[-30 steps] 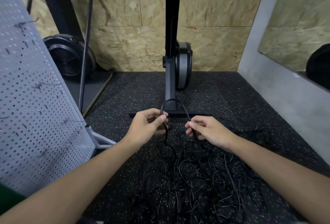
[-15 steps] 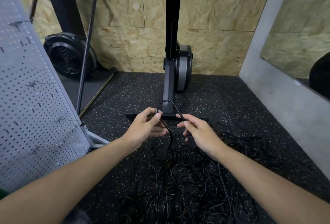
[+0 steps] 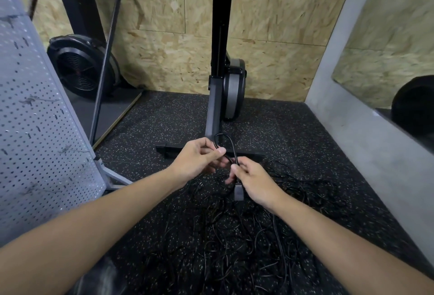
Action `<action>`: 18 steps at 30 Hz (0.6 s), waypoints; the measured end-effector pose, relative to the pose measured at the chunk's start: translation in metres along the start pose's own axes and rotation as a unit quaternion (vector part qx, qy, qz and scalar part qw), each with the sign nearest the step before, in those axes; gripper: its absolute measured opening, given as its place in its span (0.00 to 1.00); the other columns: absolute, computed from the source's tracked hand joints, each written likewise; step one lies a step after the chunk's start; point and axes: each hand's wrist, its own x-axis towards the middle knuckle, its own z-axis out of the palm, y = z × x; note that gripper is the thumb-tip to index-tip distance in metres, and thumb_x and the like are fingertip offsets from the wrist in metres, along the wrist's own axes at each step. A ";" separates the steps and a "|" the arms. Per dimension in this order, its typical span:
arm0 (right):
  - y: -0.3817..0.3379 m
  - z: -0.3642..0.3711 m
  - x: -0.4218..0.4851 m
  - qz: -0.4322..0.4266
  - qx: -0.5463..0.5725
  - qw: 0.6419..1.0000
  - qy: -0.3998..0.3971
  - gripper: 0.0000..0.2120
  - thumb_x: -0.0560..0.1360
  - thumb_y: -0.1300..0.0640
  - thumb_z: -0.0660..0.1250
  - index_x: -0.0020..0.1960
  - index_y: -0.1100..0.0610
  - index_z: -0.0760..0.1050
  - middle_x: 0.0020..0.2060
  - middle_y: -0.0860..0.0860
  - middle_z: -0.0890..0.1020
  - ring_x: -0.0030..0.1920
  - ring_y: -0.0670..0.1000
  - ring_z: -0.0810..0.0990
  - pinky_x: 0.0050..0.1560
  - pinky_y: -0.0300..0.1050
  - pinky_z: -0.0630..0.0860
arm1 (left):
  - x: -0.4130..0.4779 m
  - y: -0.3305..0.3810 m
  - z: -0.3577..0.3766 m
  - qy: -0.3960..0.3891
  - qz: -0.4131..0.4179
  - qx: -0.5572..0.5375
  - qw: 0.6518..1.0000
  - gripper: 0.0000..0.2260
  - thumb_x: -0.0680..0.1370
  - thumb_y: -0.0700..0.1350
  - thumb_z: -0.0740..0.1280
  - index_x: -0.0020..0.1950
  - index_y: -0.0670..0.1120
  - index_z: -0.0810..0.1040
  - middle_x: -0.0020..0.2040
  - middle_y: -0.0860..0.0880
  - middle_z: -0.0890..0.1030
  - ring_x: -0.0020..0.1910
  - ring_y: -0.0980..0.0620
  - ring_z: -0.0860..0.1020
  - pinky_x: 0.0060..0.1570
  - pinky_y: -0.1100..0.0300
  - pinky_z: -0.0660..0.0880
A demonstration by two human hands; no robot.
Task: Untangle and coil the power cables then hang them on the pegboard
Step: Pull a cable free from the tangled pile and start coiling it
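One wide-angle head-worn view looks forward and down, close over the left hand (image 3: 195, 162) and right hand (image 3: 257, 183).

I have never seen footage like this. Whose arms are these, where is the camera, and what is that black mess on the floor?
There is no robot here. The single view comes from a camera worn on a person's head, looking forward and down, so the two bare arms are that person's own. The left hand and the right hand each pinch a thin black power cable, which arches in a small loop between them. A small grey block, probably its plug or adapter, hangs just below the right hand. Underneath is a tangled heap of black cables on the speckled black rubber floor. The grey perforated metal pegboard on the left is where coiled cables should hang. A black exercise machine stands behind, against a chipboard wall.
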 end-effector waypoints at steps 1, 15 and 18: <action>-0.001 -0.001 -0.002 0.002 0.006 1.000 0.007 0.08 0.87 0.58 0.58 0.54 0.54 0.76 0.47 0.56 0.85 0.47 0.38 0.83 0.51 0.30 0.73 | -0.001 -0.002 0.001 0.017 0.018 0.047 0.999 0.14 0.82 0.49 0.70 0.50 0.38 0.76 0.43 0.44 0.88 0.41 0.52 0.85 0.42 0.57 0.79; -0.033 -0.007 -0.006 0.019 0.310 0.949 0.059 0.10 0.87 0.64 0.57 0.63 0.65 0.74 0.39 0.55 0.82 0.38 0.53 0.81 0.53 0.55 0.80 | -0.022 -0.054 0.002 -0.257 -0.007 0.273 0.927 0.07 0.83 0.46 0.70 0.61 0.50 0.81 0.57 0.51 0.84 0.55 0.59 0.81 0.57 0.67 0.75; -0.031 -0.008 0.007 0.030 0.334 0.936 0.103 0.08 0.87 0.65 0.57 0.62 0.61 0.73 0.38 0.54 0.78 0.32 0.49 0.77 0.46 0.52 0.80 | -0.019 -0.059 -0.008 -0.244 0.002 0.274 0.930 0.04 0.84 0.48 0.68 0.56 0.50 0.80 0.54 0.48 0.84 0.54 0.52 0.82 0.58 0.57 0.77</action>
